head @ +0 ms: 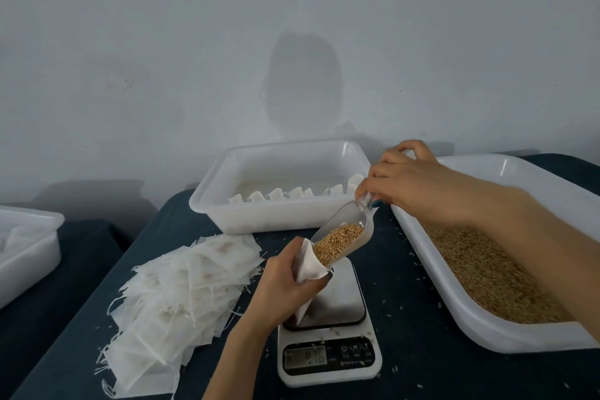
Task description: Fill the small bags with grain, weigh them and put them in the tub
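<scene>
My left hand (285,279) grips a small white bag (308,265) held open above the steel platform of a white kitchen scale (328,357). My right hand (402,178) pinches the handle of a clear plastic scoop (344,230), tilted down so its mouth enters the bag. Golden grain (337,242) fills the lower part of the scoop. Behind the scale stands a white tub (259,217) holding a row of several filled bags (292,194). To the right, a large white tray (480,318) holds loose grain (487,273).
A spread pile of flat empty bags (175,295) lies left of the scale on the dark cloth. Another white tub (29,253) sits at the far left edge. Stray grains dot the cloth around the scale. A grey wall rises close behind.
</scene>
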Tool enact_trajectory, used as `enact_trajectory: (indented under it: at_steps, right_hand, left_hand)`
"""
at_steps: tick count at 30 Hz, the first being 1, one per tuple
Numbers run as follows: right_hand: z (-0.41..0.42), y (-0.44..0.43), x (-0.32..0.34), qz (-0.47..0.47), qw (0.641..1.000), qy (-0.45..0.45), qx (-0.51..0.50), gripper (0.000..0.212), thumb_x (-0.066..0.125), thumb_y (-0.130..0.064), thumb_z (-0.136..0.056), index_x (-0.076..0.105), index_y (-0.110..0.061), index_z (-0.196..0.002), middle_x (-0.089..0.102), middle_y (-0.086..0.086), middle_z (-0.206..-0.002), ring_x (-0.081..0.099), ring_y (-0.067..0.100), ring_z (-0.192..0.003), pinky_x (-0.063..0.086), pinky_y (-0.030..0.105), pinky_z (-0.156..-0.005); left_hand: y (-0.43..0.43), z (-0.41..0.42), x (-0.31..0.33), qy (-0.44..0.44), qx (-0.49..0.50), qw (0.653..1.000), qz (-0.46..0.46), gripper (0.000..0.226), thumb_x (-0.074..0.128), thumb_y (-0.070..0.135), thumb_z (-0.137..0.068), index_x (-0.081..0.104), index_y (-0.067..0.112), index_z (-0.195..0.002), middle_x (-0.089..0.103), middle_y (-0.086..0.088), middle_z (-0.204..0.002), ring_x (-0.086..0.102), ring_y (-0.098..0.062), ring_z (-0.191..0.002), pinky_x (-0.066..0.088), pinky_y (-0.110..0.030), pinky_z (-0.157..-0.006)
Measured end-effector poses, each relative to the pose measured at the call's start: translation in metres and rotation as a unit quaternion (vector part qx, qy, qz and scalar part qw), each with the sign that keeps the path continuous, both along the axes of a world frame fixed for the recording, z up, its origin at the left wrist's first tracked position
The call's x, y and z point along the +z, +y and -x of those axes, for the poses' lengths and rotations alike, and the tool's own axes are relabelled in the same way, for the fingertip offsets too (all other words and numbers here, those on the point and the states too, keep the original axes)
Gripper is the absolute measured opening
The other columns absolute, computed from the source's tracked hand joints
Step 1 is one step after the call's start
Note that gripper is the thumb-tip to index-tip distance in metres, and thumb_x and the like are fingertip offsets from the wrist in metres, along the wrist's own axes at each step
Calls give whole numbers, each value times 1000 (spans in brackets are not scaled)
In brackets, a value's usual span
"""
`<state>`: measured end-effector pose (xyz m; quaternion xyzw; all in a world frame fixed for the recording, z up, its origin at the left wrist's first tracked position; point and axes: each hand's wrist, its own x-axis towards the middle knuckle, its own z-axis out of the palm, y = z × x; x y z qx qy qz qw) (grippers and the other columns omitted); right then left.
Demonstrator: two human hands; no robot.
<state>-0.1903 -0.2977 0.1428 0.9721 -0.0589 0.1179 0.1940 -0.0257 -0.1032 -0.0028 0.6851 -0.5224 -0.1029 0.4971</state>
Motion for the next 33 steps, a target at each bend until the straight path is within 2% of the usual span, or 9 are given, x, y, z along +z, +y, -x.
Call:
enact_trajectory:
  at_steps: [2, 7, 15, 19, 21, 24, 27, 30, 33]
  right_hand:
    - [0, 1, 3, 9, 1000, 0, 4, 32, 44, -27, -101, 45, -44, -128, 51, -19, -113, 35, 8, -116, 6, 35, -106]
    - [0, 1, 6, 38, 999, -13, 18, 37, 54, -22, -98, 47, -44, -127, 52, -20, -112, 36, 8, -116, 4, 34, -104]
    - [-1, 1, 10, 56, 998, -33, 24, 40, 67, -23, -90, 52, -44, -121, 58, -19, -105, 43, 10, -111, 9, 36, -102]
    - [-1, -3, 7, 28, 999, -37, 21, 34, 63, -28, -92, 54, -45, -120, 57, -21, -102, 44, 9, -109, 10, 34, -100]
    - [2, -7, 3, -4, 999, -40, 6, 28, 50, -34, -97, 52, -46, -122, 55, -24, -105, 41, 6, -110, 8, 32, -100]
    - [7, -10, -7, -87, 995, -20, -33, 35, 26, -43, -97, 49, -48, -122, 51, -28, -107, 34, 1, -110, 7, 29, -99]
    - [13, -12, -21, -198, 979, -2, -55, 28, 32, -37, -100, 50, -50, -118, 49, -31, -102, 32, -2, -105, 10, 29, -104]
    - [20, -16, -37, -314, 948, -4, -59, 30, 37, -27, -103, 50, -51, -115, 55, -24, -105, 39, 0, -107, 14, 31, -106]
    - [24, -18, -48, -416, 907, -7, -60, 34, 39, -21, -103, 51, -51, -115, 55, -19, -112, 43, -11, -108, 26, 17, -101]
  left_hand:
    - [0, 0, 1, 6, -1, 1000, -1, 29, 74, 38, -76, 55, 30, -95, 66, 8, -87, 62, -11, -72, 53, -34, -60]
    - [1, 2, 3, 14, -2, 1000, 5, 28, 70, 40, -73, 54, 31, -94, 65, 13, -86, 61, -4, -72, 50, -22, -60]
    - [2, 3, 7, 46, -3, 999, 18, 27, 69, 39, -74, 57, 31, -97, 67, 7, -86, 63, -15, -73, 54, -37, -63]
    - [3, 3, 9, 62, -8, 998, 28, 33, 67, 42, -73, 58, 23, -100, 67, 6, -86, 64, -14, -73, 54, -26, -61]
    - [4, 4, 10, 75, -16, 996, 35, 36, 66, 41, -75, 58, 18, -102, 67, 4, -86, 64, -17, -72, 53, -23, -61]
    - [5, 4, 11, 95, -28, 994, 43, 35, 64, 40, -77, 58, 18, -104, 67, 3, -86, 65, -17, -72, 52, -22, -60]
    - [5, 5, 11, 108, -36, 993, 42, 30, 63, 40, -79, 58, 23, -103, 69, 5, -84, 64, -11, -69, 52, -22, -59]
    - [5, 5, 11, 119, -39, 991, 44, 23, 62, 40, -82, 59, 30, -103, 69, 3, -84, 64, -12, -65, 52, -24, -58]
    - [5, 3, 11, 143, -46, 987, 51, 12, 59, 41, -88, 59, 33, -97, 69, -3, -81, 61, -15, -60, 52, -30, -56]
